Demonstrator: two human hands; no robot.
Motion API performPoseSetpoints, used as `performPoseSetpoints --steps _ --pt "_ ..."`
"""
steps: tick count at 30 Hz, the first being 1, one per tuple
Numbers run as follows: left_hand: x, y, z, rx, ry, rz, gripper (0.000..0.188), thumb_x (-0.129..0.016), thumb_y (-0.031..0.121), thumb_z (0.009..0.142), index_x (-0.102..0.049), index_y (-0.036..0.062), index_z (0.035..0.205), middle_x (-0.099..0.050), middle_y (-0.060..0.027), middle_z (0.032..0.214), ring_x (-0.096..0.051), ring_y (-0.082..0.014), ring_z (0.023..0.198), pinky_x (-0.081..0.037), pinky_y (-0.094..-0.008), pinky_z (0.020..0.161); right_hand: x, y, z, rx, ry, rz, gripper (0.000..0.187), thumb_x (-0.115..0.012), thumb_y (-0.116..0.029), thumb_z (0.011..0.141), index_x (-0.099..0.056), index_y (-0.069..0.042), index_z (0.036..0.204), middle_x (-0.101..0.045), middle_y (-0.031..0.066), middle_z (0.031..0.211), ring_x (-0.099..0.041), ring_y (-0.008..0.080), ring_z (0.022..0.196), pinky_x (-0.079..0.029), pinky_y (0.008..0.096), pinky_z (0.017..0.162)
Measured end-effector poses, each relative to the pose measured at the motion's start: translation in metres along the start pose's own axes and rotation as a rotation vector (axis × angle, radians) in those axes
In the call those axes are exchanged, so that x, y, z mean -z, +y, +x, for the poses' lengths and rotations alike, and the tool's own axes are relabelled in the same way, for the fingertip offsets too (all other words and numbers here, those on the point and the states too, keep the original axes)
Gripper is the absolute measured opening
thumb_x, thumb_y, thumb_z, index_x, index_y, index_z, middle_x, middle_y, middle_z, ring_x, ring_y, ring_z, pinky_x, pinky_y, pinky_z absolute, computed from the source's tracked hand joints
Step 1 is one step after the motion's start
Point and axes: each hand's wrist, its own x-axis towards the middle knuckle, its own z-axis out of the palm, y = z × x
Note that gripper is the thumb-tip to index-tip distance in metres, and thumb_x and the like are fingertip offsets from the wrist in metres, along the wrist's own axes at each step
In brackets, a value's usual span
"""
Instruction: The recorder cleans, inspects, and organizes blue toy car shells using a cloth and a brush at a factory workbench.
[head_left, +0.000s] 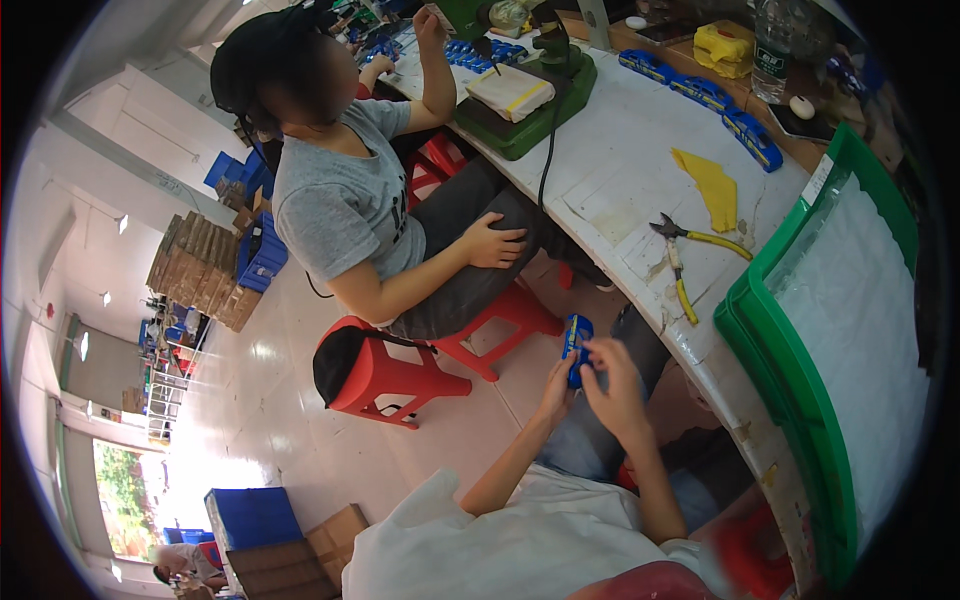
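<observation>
A blue toy car (pixel 577 338) with yellow markings is held upright over my lap, off the front edge of the table. My left hand (pixel 557 388) is closed around its lower part. My right hand (pixel 613 388) has its fingers bent against the car's right side, with thumb and fingertips pressed on it. What lies under those fingertips is too small to make out. On the table beyond, pliers (pixel 677 240) with yellow handles lie open next to a yellow cloth (pixel 710 190).
A green tray (pixel 765 325) lined with white sheeting stands at right. Several blue toy cars (pixel 752 140) line the table's back near a water bottle (pixel 771 50). A green machine base (pixel 570 95) holds a wrapped pad. A co-worker (pixel 350 200) sits at left beside a red stool (pixel 380 375).
</observation>
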Motion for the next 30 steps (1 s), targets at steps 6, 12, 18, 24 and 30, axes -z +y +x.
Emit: performPoseSetpoints --steps 6,12,18,24,30 --pt "-0.046 -0.015 0.006 0.183 -0.168 -0.265 0.045 -0.052 0.03 0.085 -0.04 0.0012 0.117 -0.055 -0.0133 0.103 -0.054 -0.0234 0.092 -0.042 -0.0318 0.082 0.07 -0.038 0.076 0.297 0.466 -0.392 0.028 -0.054 -0.006 0.076 -0.052 -0.001 0.103 -0.051 0.0164 0.104 -0.047 0.0331 0.097 -0.038 0.0389 0.084" --pt "-0.05 -0.023 0.007 0.199 -0.209 -0.164 0.047 -0.048 0.031 0.086 -0.038 0.0006 0.121 -0.053 -0.0145 0.106 -0.053 -0.0256 0.092 -0.041 -0.0338 0.081 0.085 0.006 0.119 0.028 0.691 -0.723 0.033 -0.054 -0.012 0.078 -0.051 -0.001 0.109 -0.024 0.0313 0.128 -0.023 0.0451 0.12 -0.023 0.0465 0.098" --pt "-0.046 -0.028 0.01 0.199 -0.28 -0.195 0.048 -0.047 0.031 0.087 -0.036 -0.0001 0.122 -0.052 -0.0154 0.108 -0.052 -0.0254 0.093 -0.041 -0.0334 0.081 0.096 0.045 0.123 -0.149 0.678 -0.887 0.034 -0.05 -0.016 0.077 -0.057 -0.001 0.107 -0.039 0.0237 0.125 -0.027 0.0432 0.118 -0.018 0.0518 0.099" --pt "-0.045 -0.025 0.007 0.172 -0.31 -0.19 0.047 -0.046 0.032 0.087 -0.036 -0.0001 0.121 -0.052 -0.0156 0.109 -0.053 -0.0243 0.093 -0.041 -0.033 0.081 0.093 0.025 0.128 -0.277 0.685 -0.711 0.033 -0.051 -0.015 0.075 -0.059 -0.001 0.104 -0.038 0.0252 0.125 -0.03 0.0398 0.117 -0.02 0.0504 0.098" --pt "-0.042 -0.028 0.01 0.201 -0.314 -0.203 0.048 -0.045 0.032 0.087 -0.036 -0.0004 0.122 -0.051 -0.0157 0.11 -0.052 -0.0242 0.094 -0.041 -0.0328 0.082 0.089 0.033 0.16 -0.322 0.644 -1.211 0.03 -0.053 -0.015 0.072 -0.061 -0.002 0.099 -0.045 0.023 0.115 -0.036 0.035 0.112 -0.024 0.0536 0.093"
